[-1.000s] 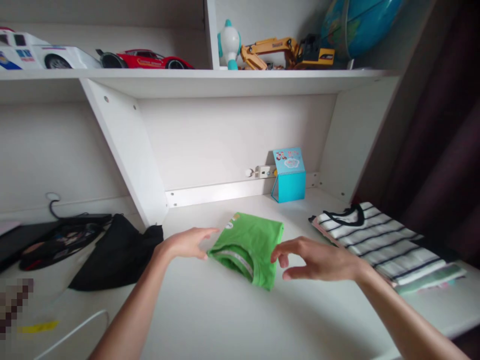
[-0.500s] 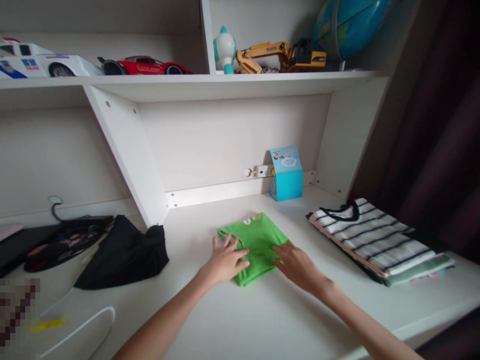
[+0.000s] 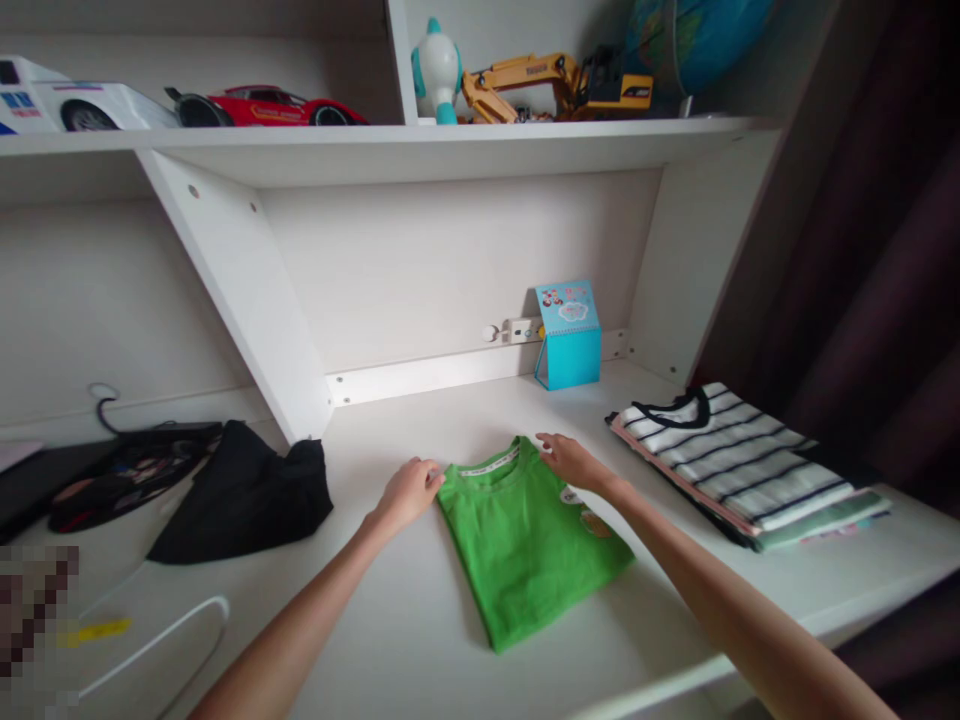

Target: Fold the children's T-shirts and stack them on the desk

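A green T-shirt point(image 3: 525, 545), folded into a neat shape, lies flat on the white desk with its collar towards the back. Its neck tape shows, and two small stickers sit near its right edge. My left hand point(image 3: 411, 492) has its fingers curled together at the shirt's left shoulder corner. Beside the collar on the right is my right hand point(image 3: 577, 464), its fingers apart at the shoulder edge. To the right lies a stack of folded clothes point(image 3: 739, 460), a black-and-white striped shirt on top.
A blue desk calendar point(image 3: 571, 340) stands at the back near a power socket point(image 3: 519, 331). Black cloth point(image 3: 251, 500) and a white hanger point(image 3: 221, 605) lie at left. The shelf above holds a red toy car point(image 3: 274, 105), a toy excavator point(image 3: 559, 85) and a globe point(image 3: 697, 45).
The green T-shirt has been turned over, so its collar now shows, and it lies more spread out. My hands have moved from its middle to the two shoulders.
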